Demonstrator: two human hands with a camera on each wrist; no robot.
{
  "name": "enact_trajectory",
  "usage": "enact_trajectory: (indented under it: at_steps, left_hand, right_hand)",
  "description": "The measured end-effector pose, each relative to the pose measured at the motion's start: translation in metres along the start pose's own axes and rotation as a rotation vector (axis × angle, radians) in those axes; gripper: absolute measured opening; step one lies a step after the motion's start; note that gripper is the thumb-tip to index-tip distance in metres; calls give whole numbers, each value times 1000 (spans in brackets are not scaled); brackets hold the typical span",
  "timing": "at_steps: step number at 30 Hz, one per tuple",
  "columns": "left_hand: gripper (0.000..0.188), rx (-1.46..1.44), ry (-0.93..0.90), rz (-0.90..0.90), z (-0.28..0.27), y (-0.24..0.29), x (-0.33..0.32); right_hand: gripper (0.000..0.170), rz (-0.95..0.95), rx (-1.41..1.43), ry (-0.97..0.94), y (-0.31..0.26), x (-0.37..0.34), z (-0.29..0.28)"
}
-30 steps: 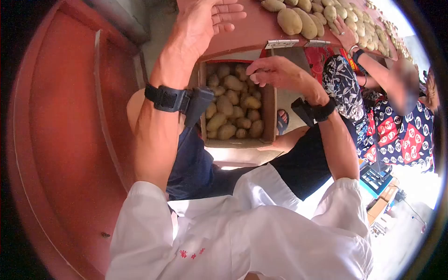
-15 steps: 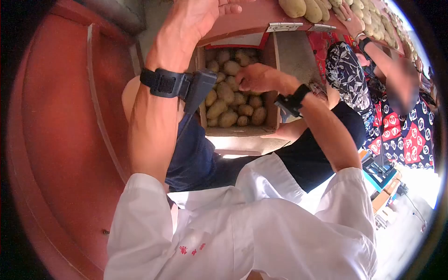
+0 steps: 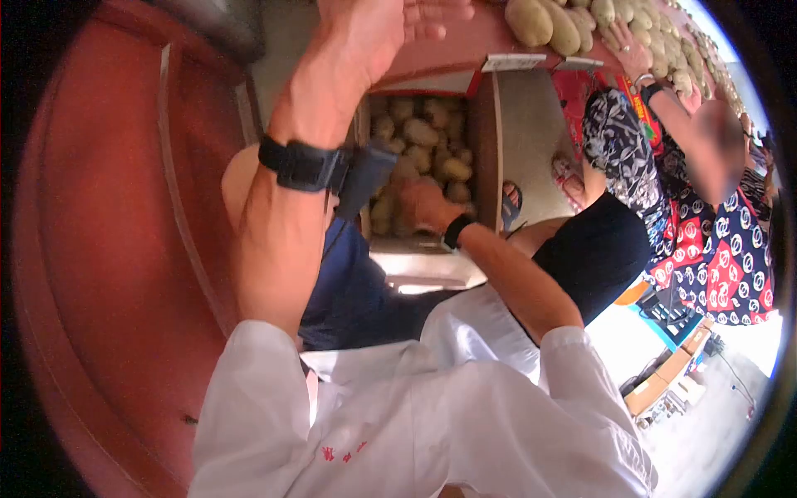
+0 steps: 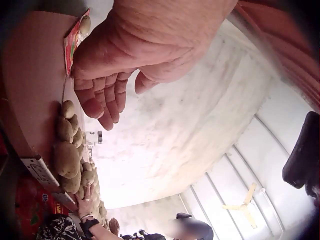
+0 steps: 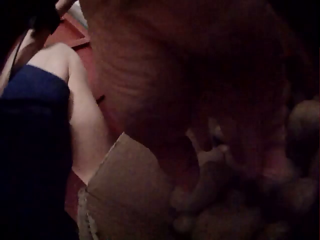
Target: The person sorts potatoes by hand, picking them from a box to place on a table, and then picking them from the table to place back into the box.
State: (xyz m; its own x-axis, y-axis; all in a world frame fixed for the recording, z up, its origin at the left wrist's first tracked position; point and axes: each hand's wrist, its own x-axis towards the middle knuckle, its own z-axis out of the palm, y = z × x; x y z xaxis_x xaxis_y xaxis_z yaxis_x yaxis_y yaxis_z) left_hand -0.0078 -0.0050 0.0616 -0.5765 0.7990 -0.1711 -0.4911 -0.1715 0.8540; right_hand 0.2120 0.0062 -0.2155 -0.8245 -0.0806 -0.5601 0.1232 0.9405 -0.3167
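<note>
My right hand (image 3: 423, 206) is down inside a cardboard box (image 3: 486, 149), over the near part of a heap of potatoes (image 3: 421, 133). In the dark right wrist view its thumb and fingers point downward, spread apart, right at the potatoes (image 5: 227, 222). The box's torn cardboard edge (image 5: 125, 180) shows beside the thumb. My left hand (image 3: 369, 41) is held up at the table edge, palm showing, with nothing in it. Its fingers (image 4: 107, 97) are loosely extended in the left wrist view, close above the table's potatoes (image 4: 67, 157).
The reddish table (image 3: 461, 50) carries many potatoes (image 3: 531, 23) at its far right, with metal hinges (image 3: 515, 62) on its edge. Another person's hand (image 3: 633, 58) rests among them. A sandalled foot (image 3: 511, 199) stands right of the box. A red bench (image 3: 108, 249) lies on the left.
My right hand has moved from above the box's far right corner down into its near part. My left hand stays raised by the table, with only a slight shift.
</note>
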Motion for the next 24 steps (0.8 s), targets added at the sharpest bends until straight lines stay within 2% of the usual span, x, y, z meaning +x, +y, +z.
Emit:
enact_trajectory:
  at_steps: [1,3,5,9,12,15,17,21,23,24]
  left_hand:
    - [34,5,-16,28,-1,-1,3]
    - [44,116,-63,65,-9,-10,8]
    - [44,102,-52,74,-7,-10,7]
    - [43,102,12,2,-4,-4,3]
    - [42,94,40,-10,-3,-4,0]
    - [41,103,64,-19,0,-3,0]
    - [40,108,95,-39,0,-3,-1]
    - [40,128,92,-36,0,-5,-1]
    - [42,122,89,-34,-1,-6,0]
    - [42,123,81,-30,-2,-6,-1]
  right_hand:
    - [31,5,-30,1,0,2,3]
    - [29,-47,-41,204,8,14,39]
    - [31,-37,-43,348,-2,0,25]
    - [35,4,2,419,-16,-5,21]
    - [35,28,86,370,-19,4,28]
    - [33,-27,137,313,-17,2,19]
    - [38,-9,67,114,-14,5,15]
    - [42,67,194,167,-16,1,6]
    - [29,101,274,128,-17,-7,1]
    - [29,106,272,136,-15,-8,-4]
